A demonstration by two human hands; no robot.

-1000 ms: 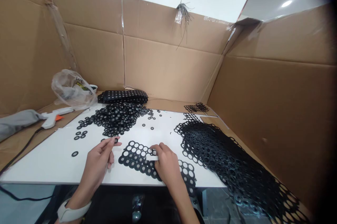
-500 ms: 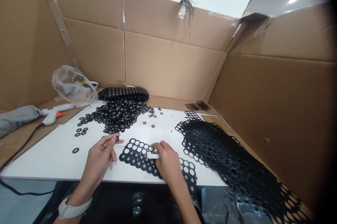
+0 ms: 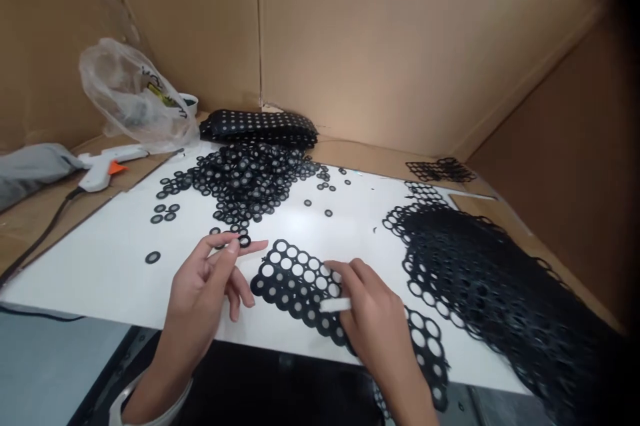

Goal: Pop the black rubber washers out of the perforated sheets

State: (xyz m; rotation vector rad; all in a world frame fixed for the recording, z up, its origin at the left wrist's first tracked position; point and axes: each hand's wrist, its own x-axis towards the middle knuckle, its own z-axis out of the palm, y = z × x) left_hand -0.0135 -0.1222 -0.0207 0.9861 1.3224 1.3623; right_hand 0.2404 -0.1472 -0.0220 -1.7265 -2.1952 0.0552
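Between the thumb and a finger of my left hand [image 3: 203,279] is a small black ring [image 3: 244,241], held above the white board [image 3: 100,266]. My right hand [image 3: 373,309] is closed around a white stick-like tool [image 3: 335,305], its tip pointing left. Under that tool lies a black ring mesh [image 3: 300,273]; its upper rows show open white holes and its lower rows have grey centres. The mesh passes beneath my right hand, and a similar part shows right of the wrist.
A pile of loose black rings [image 3: 245,179] sits behind my left hand, before folded dotted black material [image 3: 260,126]. At right lies a large heap of black mesh [image 3: 490,286]. A glue gun [image 3: 100,169] and plastic bag [image 3: 135,99] are at left, with cardboard walls [image 3: 375,46] around.
The view has tilted down and moved closer. The left hand's ring has come nearer the mesh, and the right hand's fingers and tool have shifted toward the mesh's lower rows.
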